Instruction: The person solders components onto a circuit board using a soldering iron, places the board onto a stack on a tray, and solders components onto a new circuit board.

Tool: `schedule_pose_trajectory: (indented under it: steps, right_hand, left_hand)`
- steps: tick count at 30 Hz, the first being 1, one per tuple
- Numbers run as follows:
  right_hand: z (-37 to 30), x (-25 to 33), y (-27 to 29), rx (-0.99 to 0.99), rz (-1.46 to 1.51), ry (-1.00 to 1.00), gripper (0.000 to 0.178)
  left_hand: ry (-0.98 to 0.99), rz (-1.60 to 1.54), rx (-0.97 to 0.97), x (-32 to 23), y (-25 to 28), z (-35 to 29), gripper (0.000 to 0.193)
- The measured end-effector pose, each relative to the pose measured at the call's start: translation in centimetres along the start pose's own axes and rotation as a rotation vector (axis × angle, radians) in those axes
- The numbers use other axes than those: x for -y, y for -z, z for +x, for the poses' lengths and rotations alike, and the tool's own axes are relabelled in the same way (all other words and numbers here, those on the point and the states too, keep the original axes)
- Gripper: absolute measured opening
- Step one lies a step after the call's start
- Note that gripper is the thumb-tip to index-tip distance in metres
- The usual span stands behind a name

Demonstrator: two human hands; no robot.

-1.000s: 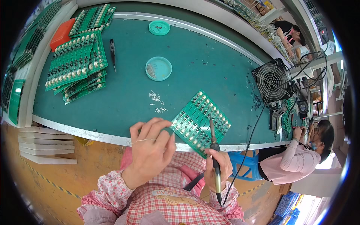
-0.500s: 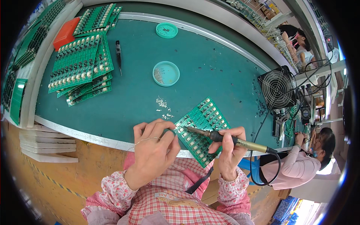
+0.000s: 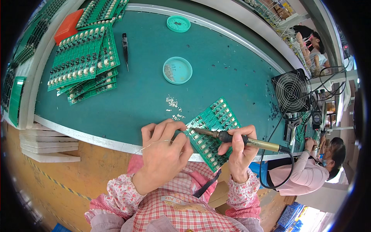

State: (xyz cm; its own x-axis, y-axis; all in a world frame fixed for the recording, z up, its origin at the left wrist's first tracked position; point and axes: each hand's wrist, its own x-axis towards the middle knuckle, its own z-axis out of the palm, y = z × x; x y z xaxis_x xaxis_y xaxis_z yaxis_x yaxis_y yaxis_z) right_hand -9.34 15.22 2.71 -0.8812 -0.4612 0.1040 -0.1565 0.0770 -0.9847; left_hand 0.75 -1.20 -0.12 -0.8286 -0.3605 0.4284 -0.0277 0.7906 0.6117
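Observation:
A green circuit board (image 3: 208,152) with rows of white and black parts lies at the table's front edge, slightly turned. My right hand (image 3: 241,150) is closed round a soldering iron (image 3: 259,144), its dark tip touching or just above the board's left edge. My left hand (image 3: 164,149) is at the board's left side, fingers bent and closed on a thin solder wire (image 3: 152,144) that trails out to the left. The left fingertips are close to the iron's tip; the exact contact cannot be made out. Small pale loose parts (image 3: 172,102) lie just beyond my left hand.
Stacked circuit boards (image 3: 77,62) stand at the left by a red box (image 3: 68,27) and dark tweezers (image 3: 125,50). Two round green dishes (image 3: 177,70) hold small parts. A black fan (image 3: 290,91) sits at the right, cables beside it. A co-worker (image 3: 301,168) sits beyond the right end.
The view has shifted slightly, so everything sits a little differently in the picture. Both hands keep their holds, and the iron's tip stays at the board's left edge.

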Motion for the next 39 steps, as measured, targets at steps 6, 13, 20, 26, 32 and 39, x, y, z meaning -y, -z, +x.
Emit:
schedule_pose_trajectory:
  steps: [6, 13, 20, 26, 32, 39]
  right_hand:
    - [-0.1, 0.0, -0.2, 0.001, 0.011, 0.002, 0.015]
    - [-0.2, 0.8, -0.4, 0.025, -0.063, 0.052, 0.013]
    - [0.2, 1.4, 0.2, 0.087, -0.284, 0.212, 0.013]
    - [-2.5, -0.5, 2.8, -0.218, -0.135, 0.275, 0.01]
    - [-3.1, -0.1, 3.4, -0.107, -0.507, 0.542, 0.014]
    - [-3.3, 0.2, 3.2, 0.256, -0.82, 0.588, 0.036]
  left_hand:
    - [0.022, 0.015, -0.004, -0.1, -0.1, 0.0, 0.016]
    - [0.021, 0.028, -0.016, -0.1, -0.2, -0.1, 0.016]
    - [-0.025, -0.025, 0.078, 0.4, 1.0, -0.1, 0.029]
    - [-0.05, 0.006, 0.118, -0.2, 0.4, 0.0, 0.043]
    - [-0.09, 0.054, 0.038, -1.6, -1.4, -0.2, 0.032]
    - [-0.316, -0.084, 0.105, -1.9, 0.7, -2.2, 0.02]
